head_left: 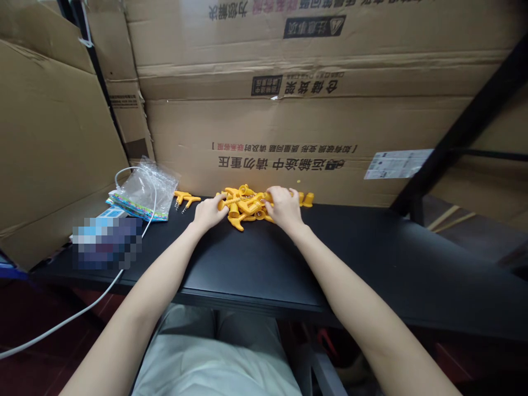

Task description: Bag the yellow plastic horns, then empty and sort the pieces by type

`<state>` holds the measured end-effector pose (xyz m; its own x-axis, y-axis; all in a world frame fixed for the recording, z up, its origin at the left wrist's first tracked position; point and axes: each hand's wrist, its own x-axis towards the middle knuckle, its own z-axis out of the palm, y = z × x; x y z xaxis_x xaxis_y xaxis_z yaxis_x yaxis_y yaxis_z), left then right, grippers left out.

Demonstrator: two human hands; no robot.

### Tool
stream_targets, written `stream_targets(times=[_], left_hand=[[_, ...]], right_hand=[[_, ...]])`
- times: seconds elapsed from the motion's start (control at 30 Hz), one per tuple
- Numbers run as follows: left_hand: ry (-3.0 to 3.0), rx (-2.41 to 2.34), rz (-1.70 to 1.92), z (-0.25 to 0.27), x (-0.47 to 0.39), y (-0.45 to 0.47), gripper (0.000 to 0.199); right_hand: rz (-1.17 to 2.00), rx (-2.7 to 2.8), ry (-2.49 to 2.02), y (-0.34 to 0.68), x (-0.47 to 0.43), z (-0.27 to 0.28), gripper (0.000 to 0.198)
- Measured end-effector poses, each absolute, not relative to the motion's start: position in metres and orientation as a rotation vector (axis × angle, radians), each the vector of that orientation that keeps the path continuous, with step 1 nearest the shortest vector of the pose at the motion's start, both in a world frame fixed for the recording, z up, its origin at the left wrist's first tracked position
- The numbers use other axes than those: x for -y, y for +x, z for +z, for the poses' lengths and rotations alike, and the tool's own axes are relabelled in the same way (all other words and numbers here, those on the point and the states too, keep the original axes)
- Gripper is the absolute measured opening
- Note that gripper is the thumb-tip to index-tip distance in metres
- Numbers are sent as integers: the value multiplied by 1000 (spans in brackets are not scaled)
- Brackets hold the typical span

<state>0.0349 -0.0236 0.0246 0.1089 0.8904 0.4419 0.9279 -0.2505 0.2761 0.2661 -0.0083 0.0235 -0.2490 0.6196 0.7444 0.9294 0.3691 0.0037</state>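
Forearms [350, 291] extend from six o'clock. At twelve on the bench [256, 264] I see the yellow pile [248, 207]. My left hand [208, 213] seems to pinch a handle; the right hand [285, 208] curls opposite — grip unclear — likely to stop scattering. Two corkscrews [190, 199] lie at eleven.

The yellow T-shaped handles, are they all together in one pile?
No, two yellow T-shaped handles lie apart from the pile, between the clear plastic bag and the left hand.
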Motion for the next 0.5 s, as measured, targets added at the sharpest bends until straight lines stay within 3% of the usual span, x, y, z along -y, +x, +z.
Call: stream_targets(times=[0.17, 0.3, 0.5], left_hand=[[-2196, 1976, -872, 21, 16, 27, 36], [-2156, 2024, -892, 16, 10, 21, 36], [-2129, 2048, -916, 11, 6, 17, 35]], right_hand=[[-399, 1673, -1647, 311, -11, 20, 32], [-65, 1391, -1966, 348, -22, 5, 38], [9, 1218, -2095, 376, -24, -15, 38]])
